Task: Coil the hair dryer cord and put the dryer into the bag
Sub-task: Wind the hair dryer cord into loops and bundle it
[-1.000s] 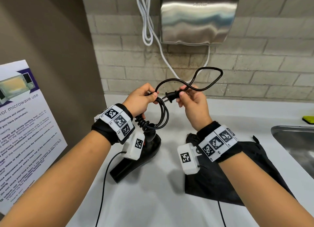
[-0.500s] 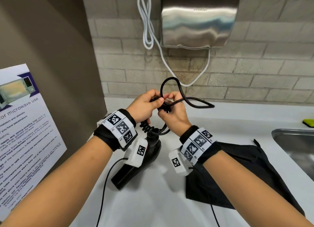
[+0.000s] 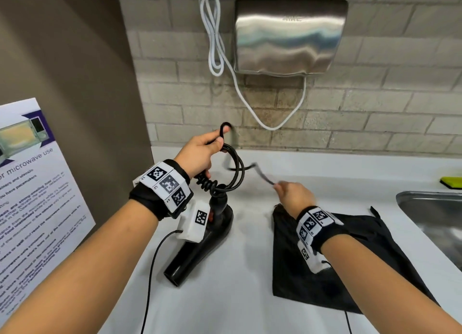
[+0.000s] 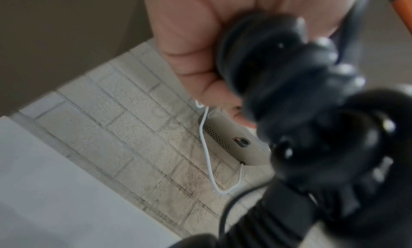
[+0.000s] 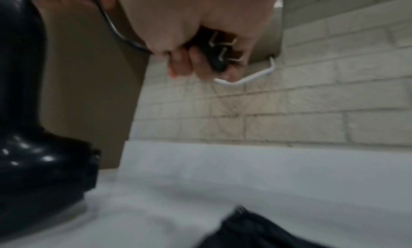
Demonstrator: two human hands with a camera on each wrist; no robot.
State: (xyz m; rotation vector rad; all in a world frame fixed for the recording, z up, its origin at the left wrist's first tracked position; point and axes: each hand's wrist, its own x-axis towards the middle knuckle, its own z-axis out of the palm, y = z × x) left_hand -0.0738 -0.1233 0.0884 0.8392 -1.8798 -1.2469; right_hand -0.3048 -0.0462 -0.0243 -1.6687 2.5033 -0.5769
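A black hair dryer lies on the white counter, nozzle toward me. Its black cord rises from the handle in a curly stretch, then hangs in loops. My left hand grips the top of those loops above the dryer; the left wrist view shows the blurred coil against the palm. My right hand holds the plug with its two prongs showing, pulled out to the right, above the bag. The black drawstring bag lies flat on the counter under my right wrist.
A steel hand dryer with a white cable hangs on the brick wall behind. A steel sink sits at the right, with a yellow-green sponge behind it. A microwave notice stands at the left.
My right hand has left the left hand and swung right and down with the plug end, drawing the cord out. The left hand has kept its hold on the loops.
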